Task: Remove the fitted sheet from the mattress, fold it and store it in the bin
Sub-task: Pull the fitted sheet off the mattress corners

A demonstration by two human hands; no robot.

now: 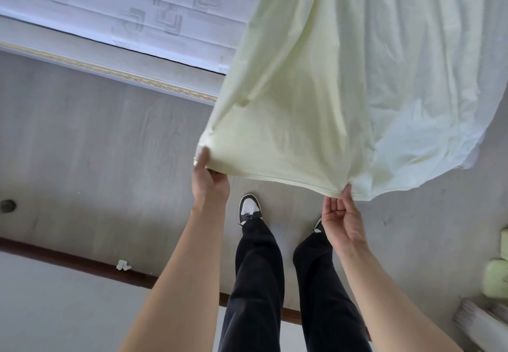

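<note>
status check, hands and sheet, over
Left hand and right hand pinch sheet hem. Sheet off mattress, held up, unfolded. Nothing in the way.

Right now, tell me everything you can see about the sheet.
The sheet is pale yellow-green, thin, creased cloth with a stitched hem along its lower edge. It hangs off the mattress, stretched above the floor. The left hand grips one end of the hem; the right hand pinches the other.
</note>
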